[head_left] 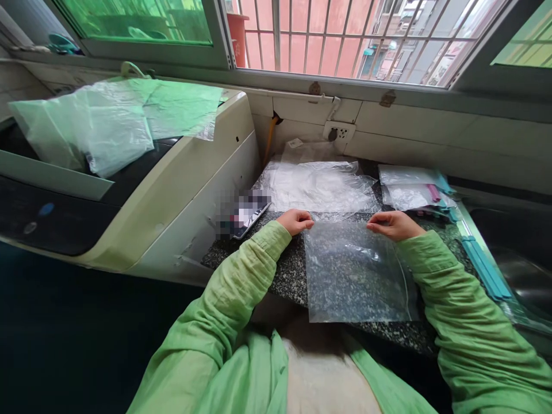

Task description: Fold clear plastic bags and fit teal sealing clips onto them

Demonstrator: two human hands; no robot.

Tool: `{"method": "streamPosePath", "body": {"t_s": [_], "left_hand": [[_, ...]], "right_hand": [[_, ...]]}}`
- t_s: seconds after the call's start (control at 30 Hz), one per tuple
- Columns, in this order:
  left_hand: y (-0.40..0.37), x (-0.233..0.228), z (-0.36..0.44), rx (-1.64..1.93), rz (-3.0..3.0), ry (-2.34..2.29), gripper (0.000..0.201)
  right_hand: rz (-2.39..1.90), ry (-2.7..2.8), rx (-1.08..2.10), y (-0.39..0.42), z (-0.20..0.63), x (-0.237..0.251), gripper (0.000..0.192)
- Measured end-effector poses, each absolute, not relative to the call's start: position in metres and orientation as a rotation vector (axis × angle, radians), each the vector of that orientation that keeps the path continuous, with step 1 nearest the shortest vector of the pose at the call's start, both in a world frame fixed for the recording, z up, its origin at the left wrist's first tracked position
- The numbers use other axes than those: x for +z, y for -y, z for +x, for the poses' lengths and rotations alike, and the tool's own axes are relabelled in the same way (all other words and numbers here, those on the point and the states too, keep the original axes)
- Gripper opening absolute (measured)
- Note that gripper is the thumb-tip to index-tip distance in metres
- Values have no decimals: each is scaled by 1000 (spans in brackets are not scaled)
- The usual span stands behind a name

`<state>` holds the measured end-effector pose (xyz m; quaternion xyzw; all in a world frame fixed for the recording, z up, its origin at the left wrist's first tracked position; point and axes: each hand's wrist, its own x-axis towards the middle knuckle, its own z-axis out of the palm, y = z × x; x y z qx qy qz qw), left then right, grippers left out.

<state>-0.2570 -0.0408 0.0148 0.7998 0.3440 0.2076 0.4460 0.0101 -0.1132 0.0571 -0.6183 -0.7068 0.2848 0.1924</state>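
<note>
A person in green sleeves is pinching the far corners of a clear bag lying flat on the tabletop, left hand and right hand each closing a grip on its top edge; keeping that edge taut and level looks wise.

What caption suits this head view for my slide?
Both hands, left hand and right hand, pinch a clear plastic bag on the counter.

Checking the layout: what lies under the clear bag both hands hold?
The speckled granite counter shows through the clear bag, held by the left hand and right hand. Nothing else shows under it.
</note>
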Motion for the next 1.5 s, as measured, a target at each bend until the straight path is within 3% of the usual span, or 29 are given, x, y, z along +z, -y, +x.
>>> {"method": "streamPosePath", "body": {"t_s": [0.2,0.5,0.73,0.97,1.33,1.5], "left_hand": [[43,15,-259,448,2154,-853,11],[46,12,-254,541,2153,-735,18],[45,12,-254,522,2118,-651,20],[47,12,-257,263,2002,-556,31],[48,15,-255,371,2421,-837,13],[51,12,-250,444,2499,-814,16]], "right_hand": [[-1703,2090,689,116,8,56,48],[-1596,2242,460,118,-3,54,30],[-1448,2296,304,117,0,54,29],[-1425,2312,264,114,0,51,26],[-1443,2330,215,117,-9,50,23],[-1457,2338,185,118,-16,49,21]]}}
